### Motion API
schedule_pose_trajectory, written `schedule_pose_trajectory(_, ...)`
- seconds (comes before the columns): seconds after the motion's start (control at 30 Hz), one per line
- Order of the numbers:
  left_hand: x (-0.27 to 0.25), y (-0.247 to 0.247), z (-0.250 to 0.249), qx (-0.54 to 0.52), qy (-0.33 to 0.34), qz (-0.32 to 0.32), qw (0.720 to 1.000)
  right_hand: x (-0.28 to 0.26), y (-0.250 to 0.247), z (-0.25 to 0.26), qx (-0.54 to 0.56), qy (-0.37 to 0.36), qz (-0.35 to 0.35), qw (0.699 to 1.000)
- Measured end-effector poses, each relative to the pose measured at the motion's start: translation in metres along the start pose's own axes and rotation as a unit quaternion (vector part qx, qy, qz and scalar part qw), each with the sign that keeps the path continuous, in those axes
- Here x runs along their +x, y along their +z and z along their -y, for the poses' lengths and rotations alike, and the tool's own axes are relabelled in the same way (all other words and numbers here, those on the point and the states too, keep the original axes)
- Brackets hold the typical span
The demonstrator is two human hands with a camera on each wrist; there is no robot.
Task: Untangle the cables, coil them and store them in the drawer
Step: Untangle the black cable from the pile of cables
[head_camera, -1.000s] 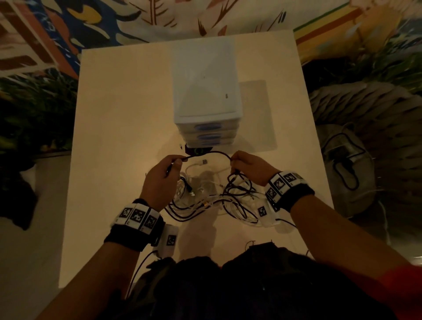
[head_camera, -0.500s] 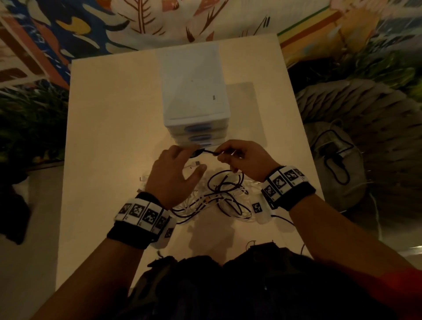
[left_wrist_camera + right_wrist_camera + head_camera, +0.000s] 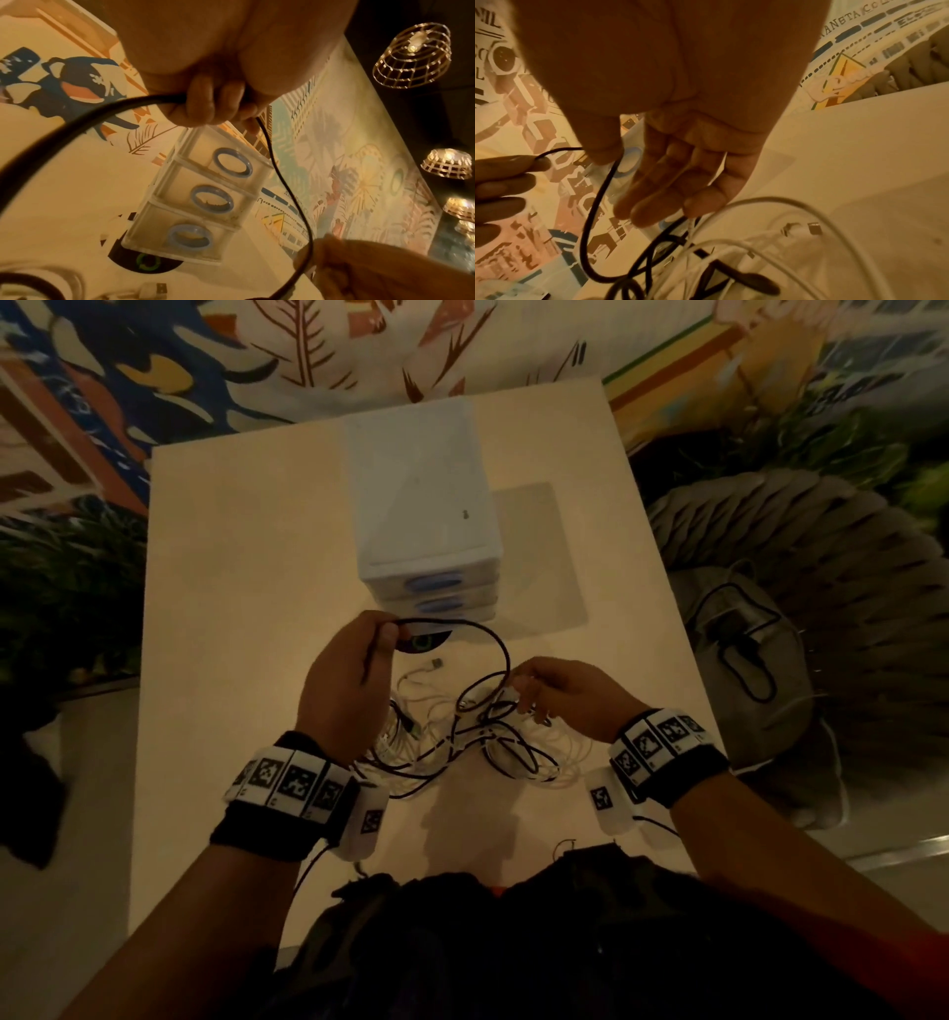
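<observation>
Leftmost, dark plants [image 3: 61, 588] beside the pale table [image 3: 231, 618], under a painted wall [image 3: 257, 356] of leaves and blue shapes. Next, left hand [image 3: 346, 683] raised above the table, fingers [image 3: 203, 105] curled round a black cable [image 3: 493, 642], gripping it near the knuckles; wrist wrapped in a black band with checkered markers [image 3: 287, 780]. From that grip, black cable arching up and over toward the right, crossing in front of a small clear drawer unit [image 3: 426, 516] standing mid-table, three drawers stacked, each with a blue oval handle [image 3: 232, 164]; all three look closed. At the foot of the unit, a dark round sticker with a green ring [image 3: 423, 642] on the tabletop. Below the arch, tangle of black and white cables [image 3: 462, 737] lying on the table between the two wrists, loops crossed over one another, a loose white plug [image 3: 436, 663] poking out just in front of the drawers. Further right, right hand [image 3: 560, 695] low over the tangle, black cable pinched between thumb and forefinger, remaining fingers [image 3: 670, 182] extended and loosely spread toward the heap, a thin white cable [image 3: 808, 211] curving just beneath them. Same markers on the right wrist band [image 3: 662, 747]. Beyond the table's right edge, a grey bag [image 3: 755, 660] on the floor with a black cord on it, beside a woven ribbed seat [image 3: 821, 546]. In the left wrist view, wire cage lamps [image 3: 413, 54] glowing overhead
</observation>
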State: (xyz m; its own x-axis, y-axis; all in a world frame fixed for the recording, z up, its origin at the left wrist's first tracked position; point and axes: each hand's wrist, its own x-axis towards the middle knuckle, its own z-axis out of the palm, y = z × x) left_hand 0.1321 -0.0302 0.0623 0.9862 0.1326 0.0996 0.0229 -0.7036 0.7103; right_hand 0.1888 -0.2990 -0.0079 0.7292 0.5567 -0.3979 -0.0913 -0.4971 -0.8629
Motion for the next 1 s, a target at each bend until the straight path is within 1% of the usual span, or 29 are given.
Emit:
schedule_pose_trajectory(0.03,-0.003,-0.003,-0.002,-0.011,-0.007,-0.012,1.0,-0.001,0.001,-0.002,0.008,0.009,-0.023,1.0)
schedule_pose_trajectory(0.07,-0.006,-0.007,-0.004,-0.022,-0.016,-0.022,0.999,0.0,0.002,-0.004,-0.002,0.025,-0.061,0.998)
schedule_pose_trajectory(0.13,-0.013,-0.013,-0.007,-0.045,-0.028,-0.027,0.998,0.003,0.002,-0.011,-0.065,0.066,-0.147,0.985)
schedule_pose_trajectory(0.17,-0.016,-0.017,-0.008,-0.057,-0.028,-0.025,0.998,0.005,0.001,-0.012,-0.09,0.09,-0.164,0.978)
schedule_pose_trajectory(0.2,-0.02,-0.02,-0.009,-0.07,-0.025,-0.022,0.997,0.009,0.002,-0.011,-0.107,0.113,-0.154,0.976)
schedule_pose_trajectory(0.27,-0.026,-0.026,-0.01,-0.094,-0.02,-0.016,0.995,0.018,0.003,-0.006,-0.153,0.133,-0.088,0.975)
schedule_pose_trajectory(0.3,-0.028,-0.028,-0.011,-0.101,-0.018,-0.013,0.995,0.023,0.005,-0.005,-0.178,0.13,-0.055,0.974)
schedule_pose_trajectory(0.33,-0.031,-0.03,-0.011,-0.105,-0.017,-0.011,0.994,0.027,0.006,-0.003,-0.188,0.121,-0.036,0.974)
schedule_pose_trajectory(0.37,-0.034,-0.031,-0.011,-0.107,-0.015,-0.012,0.994,0.031,0.006,-0.002,-0.184,0.109,-0.032,0.976)
schedule_pose_trajectory(0.47,-0.041,-0.036,-0.007,-0.107,-0.027,-0.031,0.993,0.035,0.004,-0.001,-0.108,0.085,-0.059,0.989)
schedule_pose_trajectory(0.53,-0.044,-0.039,-0.002,-0.099,-0.054,-0.048,0.992,0.033,0.001,0.001,-0.045,0.074,-0.072,0.994)
schedule_pose_trajectory(0.67,-0.047,-0.04,0.013,-0.073,-0.11,-0.072,0.989,0.025,-0.003,0.0,0.019,0.042,-0.073,0.996)
schedule_pose_trajectory(0.77,-0.046,-0.036,0.021,-0.053,-0.15,-0.066,0.985,0.018,-0.008,0.005,0.054,0.021,-0.108,0.992)
schedule_pose_trajectory(0.83,-0.044,-0.033,0.024,-0.062,-0.16,-0.055,0.984,0.014,-0.012,0.01,0.105,0.012,-0.125,0.986)
schedule_pose_trajectory(0.93,-0.042,-0.029,0.021,-0.065,-0.163,-0.038,0.984,0.007,-0.019,0.023,0.189,-0.009,-0.132,0.973)
schedule_pose_trajectory(1.0,-0.04,-0.029,0.015,-0.036,-0.148,-0.008,0.988,0.004,-0.024,0.034,0.204,-0.028,-0.136,0.969)
